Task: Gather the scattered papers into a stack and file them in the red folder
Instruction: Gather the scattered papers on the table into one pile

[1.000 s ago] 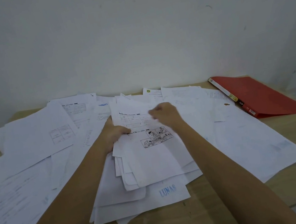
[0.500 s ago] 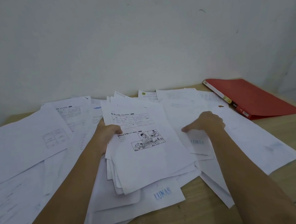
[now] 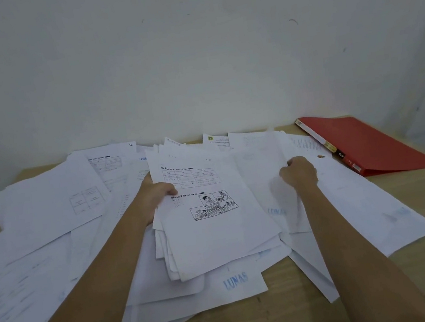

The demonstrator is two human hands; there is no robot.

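The left hand (image 3: 156, 197) gripped the left edge of the half-gathered stack (image 3: 216, 229), thumb laid over the top page with the cartoon panels and the other fingers hidden beneath. The stack was ragged, its lower pages fanning toward the near edge of the tabletop (image 3: 299, 311).

The right hand (image 3: 301, 174) was curled, and it appeared to pinch the right edge of a single sheet (image 3: 262, 180) lying just beside the stack; the sheet was blurred, so the exact hold was hard to read. That sheet lay directly between the two hands, its long axis running away from the person, roughly parallel to the stack's. Laying it on top would probably need only a short leftward carry by the right hand.

More loose papers (image 3: 46, 209) spread well out to the left, nearer the left hand, and others lay under and beyond the right forearm. The red folder (image 3: 381, 145) sat closed at the far right of the tabletop, apart from the stack and nearer the right hand, its spine angled toward the papers.
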